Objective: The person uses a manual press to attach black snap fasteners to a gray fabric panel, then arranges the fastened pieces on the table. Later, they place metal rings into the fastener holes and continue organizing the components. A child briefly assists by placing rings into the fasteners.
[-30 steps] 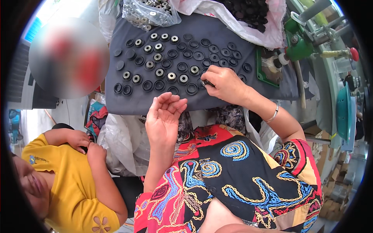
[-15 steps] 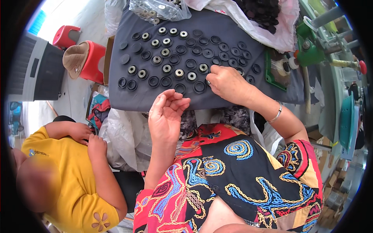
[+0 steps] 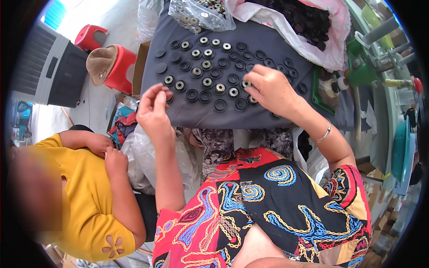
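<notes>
My left hand (image 3: pixel 155 110) is at the table's near left, its fingers curled beside a partly hidden black ring. What its fingertips hold, if anything, is hidden. My right hand (image 3: pixel 273 91) reaches over the right-middle of the rows, thumb and fingers closed on a small metal bearing (image 3: pixel 246 84). Around the hands lie rows of black rings (image 3: pixel 205 96), several with silvery bearings (image 3: pixel 220 89) seated in them. Another seated bearing (image 3: pixel 253 99) is partly under my right hand. Plain black discs (image 3: pixel 161 68) lie at the left edge of the dark cloth (image 3: pixel 196 117).
A clear bag of bearings (image 3: pixel 203 17) and a white sack of black parts (image 3: pixel 286 33) are at the back. A green tray (image 3: pixel 322 105) and green machine (image 3: pixel 359 69) stand right. A person in yellow (image 3: pixel 89 196) sits left, near red stools (image 3: pixel 119 67).
My left hand has moved left to the rings at the table's near left, fingers curling. My right hand has shifted slightly onto a bearing. The whole view has slid, moving the table right and down.
</notes>
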`<state>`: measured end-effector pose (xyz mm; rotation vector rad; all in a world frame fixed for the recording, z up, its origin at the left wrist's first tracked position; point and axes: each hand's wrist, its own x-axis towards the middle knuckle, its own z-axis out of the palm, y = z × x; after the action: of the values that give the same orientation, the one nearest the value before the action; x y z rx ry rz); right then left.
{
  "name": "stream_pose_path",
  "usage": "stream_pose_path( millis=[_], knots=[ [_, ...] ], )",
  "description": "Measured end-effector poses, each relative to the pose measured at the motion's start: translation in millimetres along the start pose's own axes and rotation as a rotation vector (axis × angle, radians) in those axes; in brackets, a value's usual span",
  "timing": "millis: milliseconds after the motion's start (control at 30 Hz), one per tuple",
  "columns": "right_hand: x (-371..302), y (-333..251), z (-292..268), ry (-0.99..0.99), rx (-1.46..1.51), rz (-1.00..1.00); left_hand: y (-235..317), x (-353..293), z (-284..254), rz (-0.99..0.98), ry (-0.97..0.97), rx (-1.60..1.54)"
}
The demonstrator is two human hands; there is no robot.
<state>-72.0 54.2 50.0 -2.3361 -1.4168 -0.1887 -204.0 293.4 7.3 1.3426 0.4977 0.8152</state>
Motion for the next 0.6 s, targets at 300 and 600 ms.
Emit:
stream_pose_path(
  millis=[300,600],
  knots=[
    [162.3,-26.9,70.0,-0.109,-0.041,-0.135,-11.7,64.0,-17.2,0.138,-0.020,0.254],
    [204.8,-13.3,107.3,-0.379,-0.132,-0.157,-22.8,70.4,-14.2,0.009,-0.046,0.103]
  ],
)
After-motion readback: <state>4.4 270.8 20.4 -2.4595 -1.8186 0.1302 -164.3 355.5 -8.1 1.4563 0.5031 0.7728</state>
